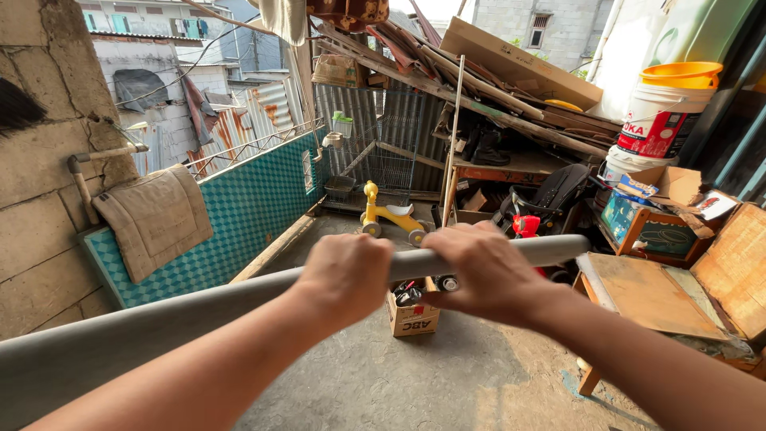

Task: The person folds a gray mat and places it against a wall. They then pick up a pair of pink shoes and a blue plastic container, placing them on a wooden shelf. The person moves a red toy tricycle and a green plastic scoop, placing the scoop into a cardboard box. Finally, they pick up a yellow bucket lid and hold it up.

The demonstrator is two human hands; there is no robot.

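A long grey pipe [144, 323] runs across the view from the lower left up to the right, ending near a red object. My left hand [345, 275] is wrapped around the pipe near its middle. My right hand [485, 271] grips the same pipe a little further toward its far end. Both forearms reach in from the bottom of the view. The pipe is held in the air above a concrete floor [447, 383].
A small cardboard box [412, 314] with odds and ends sits on the floor below the pipe. A yellow ride-on toy [388, 213] stands further back. Wooden boards and a low table [650, 295] lie at right, with stacked buckets [664, 112] above. A teal tiled wall [239, 215] runs along the left.
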